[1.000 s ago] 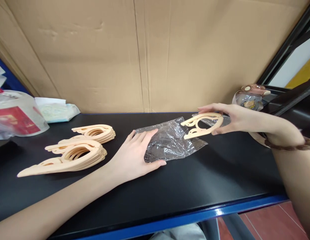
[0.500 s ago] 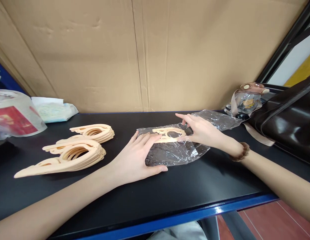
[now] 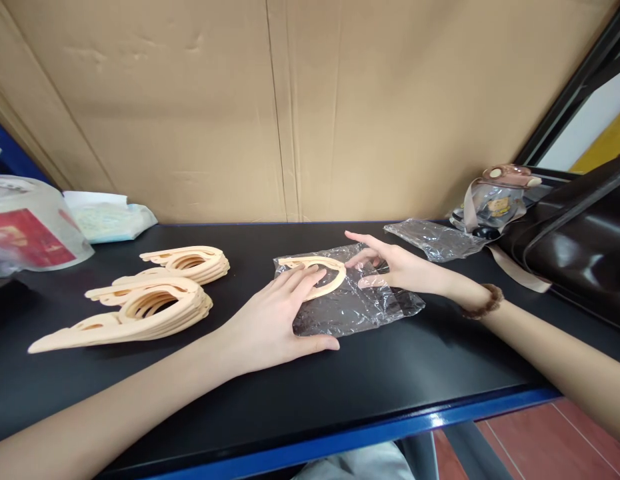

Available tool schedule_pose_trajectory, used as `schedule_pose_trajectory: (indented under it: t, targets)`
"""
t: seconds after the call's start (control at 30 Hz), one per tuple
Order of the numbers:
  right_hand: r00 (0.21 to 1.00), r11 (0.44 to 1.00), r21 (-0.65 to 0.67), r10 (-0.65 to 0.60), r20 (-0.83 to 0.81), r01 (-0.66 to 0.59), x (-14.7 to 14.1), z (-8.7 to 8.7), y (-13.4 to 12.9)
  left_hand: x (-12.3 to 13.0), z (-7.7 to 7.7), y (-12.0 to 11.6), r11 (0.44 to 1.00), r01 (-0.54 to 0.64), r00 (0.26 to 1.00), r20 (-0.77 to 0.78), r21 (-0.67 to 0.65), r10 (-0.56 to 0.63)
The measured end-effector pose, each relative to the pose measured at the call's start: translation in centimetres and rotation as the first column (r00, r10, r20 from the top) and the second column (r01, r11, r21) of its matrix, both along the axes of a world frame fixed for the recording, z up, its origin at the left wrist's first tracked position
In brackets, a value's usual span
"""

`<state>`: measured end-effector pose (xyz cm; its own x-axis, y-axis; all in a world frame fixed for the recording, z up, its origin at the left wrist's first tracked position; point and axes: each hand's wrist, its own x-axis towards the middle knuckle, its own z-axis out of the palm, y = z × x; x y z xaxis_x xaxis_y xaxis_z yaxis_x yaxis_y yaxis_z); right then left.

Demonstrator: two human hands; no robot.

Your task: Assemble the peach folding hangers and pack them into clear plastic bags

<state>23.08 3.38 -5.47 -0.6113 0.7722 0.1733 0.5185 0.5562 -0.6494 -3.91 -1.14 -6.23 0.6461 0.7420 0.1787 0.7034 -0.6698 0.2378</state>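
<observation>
A cream folding hanger (image 3: 333, 283) lies folded at the clear plastic bag (image 3: 347, 320); whether it is inside or on top I cannot tell. My left hand (image 3: 283, 310) rests open across them, its fingers covering part of the hanger and its thumb stretched along the bag's near edge. Just right of the hanger, my right hand (image 3: 400, 265) hovers over or touches the bag. Its fingers are spread, the index pointing away to the left, and nothing shows in its grip. Two stacks of similar folded hangers, a nearer stack (image 3: 175, 319) and a farther stack (image 3: 213, 267), lie to the left.
Another clear bag (image 3: 435, 240) lies flat at the back right. Beyond it stand a clear bottle with a brown lid (image 3: 497, 200) and a dark bag (image 3: 585, 233). A translucent package (image 3: 35, 227) and a tissue pack (image 3: 110, 220) sit back left. Cardboard (image 3: 190, 120) walls the rear.
The hanger has moved left, partly beneath my left hand. My right hand's fingers have come off it and spread apart. My left hand has barely moved.
</observation>
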Motion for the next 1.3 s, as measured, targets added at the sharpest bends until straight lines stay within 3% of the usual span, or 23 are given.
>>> schedule_pose_trajectory:
  t: [0.07, 0.17, 0.27, 0.33, 0.43, 0.5, 0.67, 1.0, 1.17, 1.3]
  targets:
    - [1.0, 0.999, 0.045, 0.016, 0.021, -0.017, 0.1, -0.4, 0.2, 0.0, 0.3, -0.1, 1.0, 0.017, 0.999, 0.031, -0.024, -0.016]
    - [0.993, 0.993, -0.018, 0.12, 0.02, -0.12, 0.4, -0.6, 0.2, -0.3, 0.7, 0.2, 0.991, 0.058, 0.986, 0.164, -0.117, -0.038]
    - [0.985, 0.982, -0.087, 0.171, 0.004, -0.17, 0.6, -0.3, 0.0, -1.0, 0.7, 1.3, 0.987, -0.09, 0.955, 0.271, -0.131, 0.123]
    - [0.985, 0.981, -0.097, 0.17, 0.012, -0.168, 0.7, -0.2, -0.1, -1.6, 0.5, 2.1, 0.967, -0.218, 0.942, 0.229, -0.135, 0.245]
    - [0.985, 0.983, -0.074, 0.171, 0.03, -0.169, 0.6, -0.2, -0.1, -2.0, 0.1, 2.8, 0.946, -0.253, 0.948, 0.145, -0.201, 0.285]
    - [0.988, 0.988, -0.02, 0.152, 0.042, -0.151, 0.4, -0.4, -0.2, -2.0, -0.1, 2.8, 0.939, -0.251, 0.939, 0.178, -0.234, 0.295]
    - [0.991, 0.987, 0.095, 0.124, 0.053, -0.129, -0.1, -0.9, -0.4, -1.6, 0.0, 2.5, 0.957, -0.186, 0.923, 0.296, -0.222, 0.248]
    - [0.996, 0.982, 0.183, -0.065, 0.069, 0.052, -1.2, -1.3, -1.0, -1.4, -0.1, 2.9, 0.961, -0.18, 0.925, 0.296, -0.212, 0.238]
    - [0.999, 0.991, 0.131, 0.036, 0.005, -0.036, -0.9, -1.6, -0.8, -1.7, -0.6, 3.1, 0.972, -0.183, 0.946, 0.242, -0.151, 0.215]
    - [0.999, 0.989, 0.151, 0.009, -0.033, -0.003, -1.2, -1.2, -1.0, -1.9, -0.9, 3.3, 0.99, -0.126, 0.977, 0.162, -0.07, 0.136]
